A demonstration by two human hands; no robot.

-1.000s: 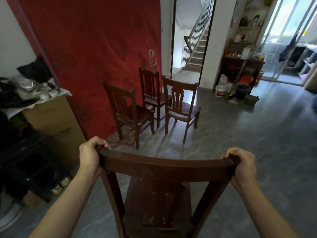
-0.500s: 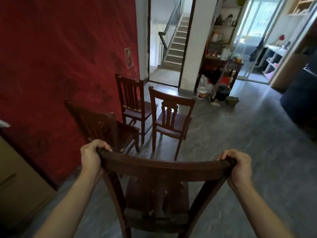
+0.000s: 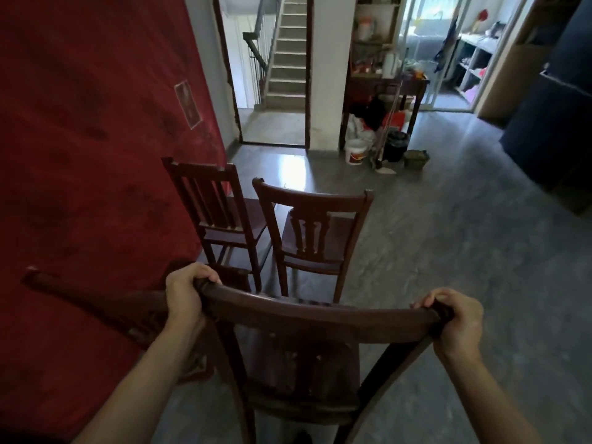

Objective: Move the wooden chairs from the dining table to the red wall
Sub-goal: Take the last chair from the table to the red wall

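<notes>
Head view. A dark-stained wooden chair (image 3: pixel 307 322) with a curved, glossy top rail is held at both rail ends: the left hand (image 3: pixel 184 294) and the right hand (image 3: pixel 456 318) have their fingers wrapped tight around the rail. Its worn seat lies below, above the grey mottled floor (image 3: pixel 464 251). The rough red wall (image 3: pixel 80 139) fills the left. Compared with half a second ago, the wall and parked chairs loom closer. Directly ahead stand a slat-back chair (image 3: pixel 208 203) beside the wall and a splat-back chair (image 3: pixel 312 225); a third chair (image 3: pixel 96 299), blurred, sits against the wall just left of the held one. Beyond lie a staircase (image 3: pixel 286 52) and a white bucket (image 3: pixel 355 152).
</notes>
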